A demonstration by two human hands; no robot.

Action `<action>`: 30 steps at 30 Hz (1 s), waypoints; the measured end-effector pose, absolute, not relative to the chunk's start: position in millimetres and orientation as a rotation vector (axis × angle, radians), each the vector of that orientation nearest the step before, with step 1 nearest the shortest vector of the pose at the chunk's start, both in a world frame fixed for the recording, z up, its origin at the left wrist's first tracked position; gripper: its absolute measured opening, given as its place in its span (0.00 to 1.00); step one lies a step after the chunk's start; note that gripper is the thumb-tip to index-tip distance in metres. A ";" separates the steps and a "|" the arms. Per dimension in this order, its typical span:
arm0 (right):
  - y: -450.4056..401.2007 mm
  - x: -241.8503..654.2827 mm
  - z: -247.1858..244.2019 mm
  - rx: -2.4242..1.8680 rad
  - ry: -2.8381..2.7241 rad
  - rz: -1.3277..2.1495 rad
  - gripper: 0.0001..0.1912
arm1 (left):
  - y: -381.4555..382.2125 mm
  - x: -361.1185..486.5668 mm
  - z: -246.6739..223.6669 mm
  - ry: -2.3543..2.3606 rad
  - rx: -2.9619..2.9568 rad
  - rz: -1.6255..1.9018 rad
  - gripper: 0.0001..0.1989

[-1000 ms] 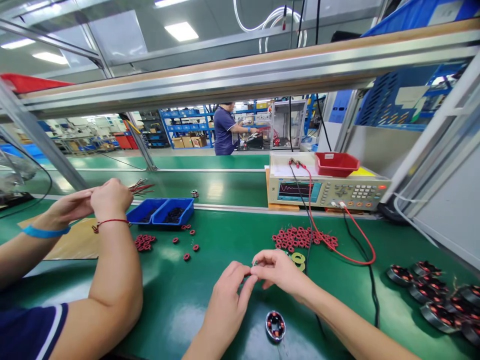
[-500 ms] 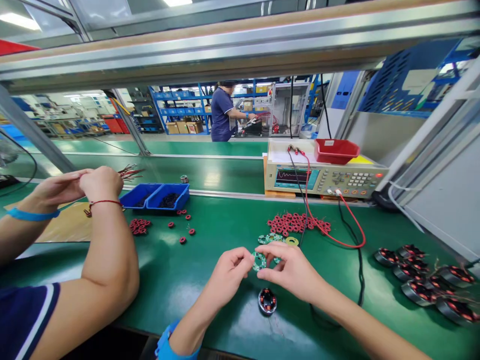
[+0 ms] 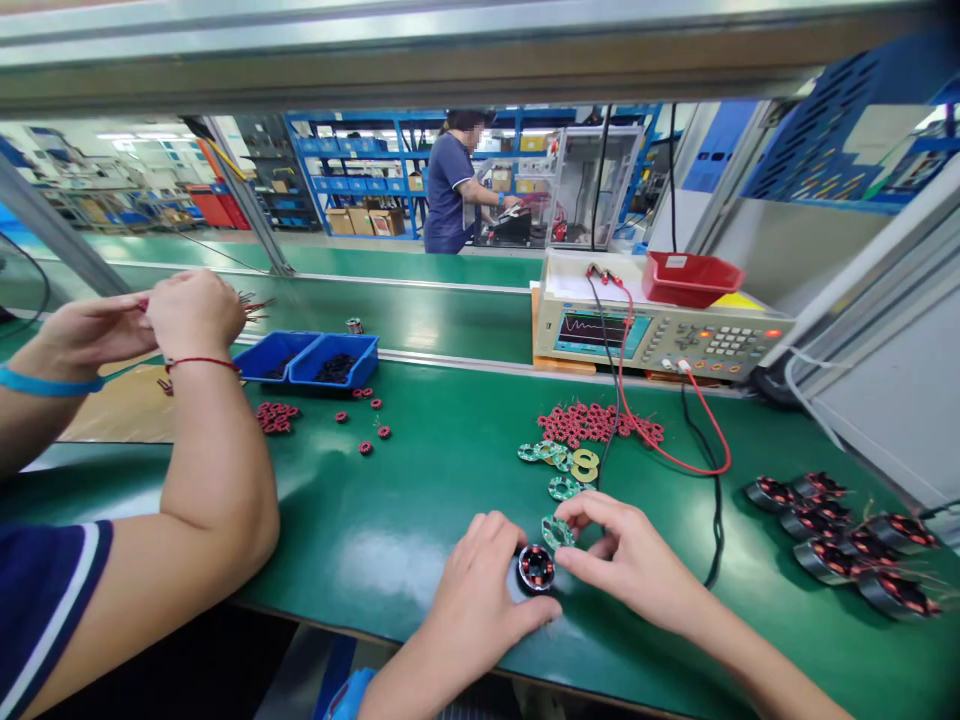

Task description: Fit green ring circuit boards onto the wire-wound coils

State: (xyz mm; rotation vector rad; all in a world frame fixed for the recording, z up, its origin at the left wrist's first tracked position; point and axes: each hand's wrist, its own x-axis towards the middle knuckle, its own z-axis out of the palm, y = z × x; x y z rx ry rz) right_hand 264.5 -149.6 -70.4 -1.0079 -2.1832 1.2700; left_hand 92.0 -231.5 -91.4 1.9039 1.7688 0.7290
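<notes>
My right hand (image 3: 611, 545) pinches a green ring-shaped circuit board (image 3: 557, 532) between thumb and fingertips, tilted above the bench. Just below and left of the board, a motor stator (image 3: 536, 568), a dark metal ring with copper coils inside, stands on the green bench. My left hand (image 3: 484, 580) curls round its left and near side, fingers behind and thumb in front. Behind my hands lie more green ring boards (image 3: 562, 488) and yellow rings (image 3: 585, 465). A pile of small red wound rings (image 3: 592, 422) sits farther back.
More motor stators (image 3: 840, 530) are grouped at the right. A bench tester (image 3: 660, 335) stands at the back, its red and black leads trailing over the bench. A red bin (image 3: 694, 278) rests on it. At left, a co-worker's arms (image 3: 217, 450) work near blue bins (image 3: 334, 360).
My left hand has let go of the circuit board and moved down round the motor stator. My right hand has carried the board closer to the stator. The view has tilted down.
</notes>
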 end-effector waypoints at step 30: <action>-172.5 259.4 -71.1 -0.953 -2.720 0.698 0.14 | -230.6 95.9 -104.8 1.836 2.047 0.811 0.12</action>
